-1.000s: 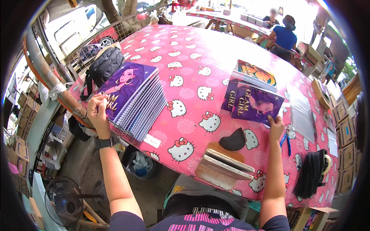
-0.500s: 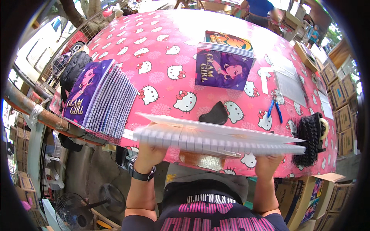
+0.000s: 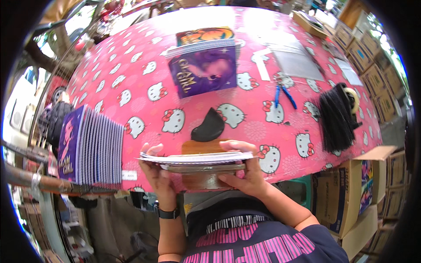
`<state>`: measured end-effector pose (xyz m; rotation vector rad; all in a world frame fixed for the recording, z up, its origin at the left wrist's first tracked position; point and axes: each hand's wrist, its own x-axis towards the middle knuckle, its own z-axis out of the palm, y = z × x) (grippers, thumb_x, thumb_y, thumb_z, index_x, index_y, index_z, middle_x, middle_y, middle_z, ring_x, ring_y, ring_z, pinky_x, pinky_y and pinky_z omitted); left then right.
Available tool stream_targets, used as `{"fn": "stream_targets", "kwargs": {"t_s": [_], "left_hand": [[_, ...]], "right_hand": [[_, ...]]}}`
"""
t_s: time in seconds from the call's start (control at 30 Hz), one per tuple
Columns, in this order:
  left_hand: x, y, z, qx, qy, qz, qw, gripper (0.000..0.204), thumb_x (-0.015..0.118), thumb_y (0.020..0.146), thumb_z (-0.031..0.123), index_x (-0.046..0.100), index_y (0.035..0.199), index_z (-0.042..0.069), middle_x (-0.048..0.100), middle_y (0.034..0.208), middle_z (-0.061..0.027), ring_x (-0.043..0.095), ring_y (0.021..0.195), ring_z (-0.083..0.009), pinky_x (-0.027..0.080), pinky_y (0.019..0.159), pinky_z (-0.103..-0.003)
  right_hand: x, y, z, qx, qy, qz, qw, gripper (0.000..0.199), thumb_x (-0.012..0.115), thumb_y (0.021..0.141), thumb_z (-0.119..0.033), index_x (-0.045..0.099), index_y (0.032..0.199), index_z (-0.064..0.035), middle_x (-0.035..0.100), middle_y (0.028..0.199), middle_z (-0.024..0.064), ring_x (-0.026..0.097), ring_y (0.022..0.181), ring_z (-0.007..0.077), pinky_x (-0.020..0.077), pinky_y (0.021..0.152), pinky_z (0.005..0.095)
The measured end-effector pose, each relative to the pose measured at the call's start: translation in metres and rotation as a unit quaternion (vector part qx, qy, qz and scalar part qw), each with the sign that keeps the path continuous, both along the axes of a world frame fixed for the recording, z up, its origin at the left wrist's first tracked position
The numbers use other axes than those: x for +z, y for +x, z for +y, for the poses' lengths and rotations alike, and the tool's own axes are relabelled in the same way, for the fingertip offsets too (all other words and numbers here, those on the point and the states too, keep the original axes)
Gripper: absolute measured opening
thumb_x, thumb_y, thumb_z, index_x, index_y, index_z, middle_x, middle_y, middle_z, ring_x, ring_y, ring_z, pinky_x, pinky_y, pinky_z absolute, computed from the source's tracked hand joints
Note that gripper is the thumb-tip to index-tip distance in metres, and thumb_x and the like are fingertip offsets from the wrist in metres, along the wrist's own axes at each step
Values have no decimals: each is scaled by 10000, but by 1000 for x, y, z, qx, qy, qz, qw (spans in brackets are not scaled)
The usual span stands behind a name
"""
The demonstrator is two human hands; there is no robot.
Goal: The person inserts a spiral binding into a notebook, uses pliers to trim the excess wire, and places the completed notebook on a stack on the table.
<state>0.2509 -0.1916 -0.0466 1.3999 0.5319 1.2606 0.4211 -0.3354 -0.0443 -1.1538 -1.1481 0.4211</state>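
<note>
Since the earlier frame the stack of notebooks (image 3: 197,158) has sunk lower and drawn closer to the body, and its broad upper face is now seen nearly edge-on. The left hand (image 3: 154,172) clasps the stack's left end, fingers curled over the top; the right hand (image 3: 245,170) grips the right end, thumb beneath and fingers above. Both are closed firmly on the stack, which sits level at the near edge of the worktop (image 3: 131,87), over a brown board (image 3: 205,175). Judged step: squaring or seating the bundle before it is set down. The next move seems to call for level hands and even pressure, lest the thin covers fan apart. Just beyond the hands lies a dark curved pad (image 3: 208,128). Left of the left hand stands a row of purple notebooks (image 3: 90,151) on edge. Farther ahead lies a purple-covered pile (image 3: 204,70); beyond the right hand, blue scissors (image 3: 283,95) and a black bundle (image 3: 337,116).
</note>
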Motion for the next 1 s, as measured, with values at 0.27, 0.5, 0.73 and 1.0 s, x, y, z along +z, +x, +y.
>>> {"fn": "stream_targets", "kwargs": {"t_s": [0.27,0.5,0.73,1.0], "left_hand": [[38,3,4,46,0,-37,998,494,567,915,322,449,1275,4,578,980,-69,532,986,-150,396,914,-328],[24,30,-1,79,-68,-89,990,118,514,956,193,489,921,84,481,802,-4,459,738,-76,390,674,-236],[33,34,10,123,-79,-53,988,238,479,945,189,553,1103,27,570,885,-53,537,868,-119,418,790,-287],[54,22,-1,53,-108,34,992,589,422,935,216,281,1454,-23,571,1250,-170,493,1182,-177,364,975,-320]], "right_hand": [[16,143,-70,-138,-139,-88,977,378,614,829,-125,606,1185,2,662,1123,118,620,1031,232,473,905,372],[-34,234,-110,-537,-440,-399,599,372,674,827,-206,589,1167,-81,585,1033,121,552,1001,313,455,891,424],[-31,248,-96,-494,-323,-346,729,202,665,822,-103,643,1016,-49,597,954,154,571,934,335,462,842,423],[59,214,-108,-297,-188,40,935,323,463,987,-133,519,1293,-48,504,862,-10,473,676,16,392,488,173]]}}
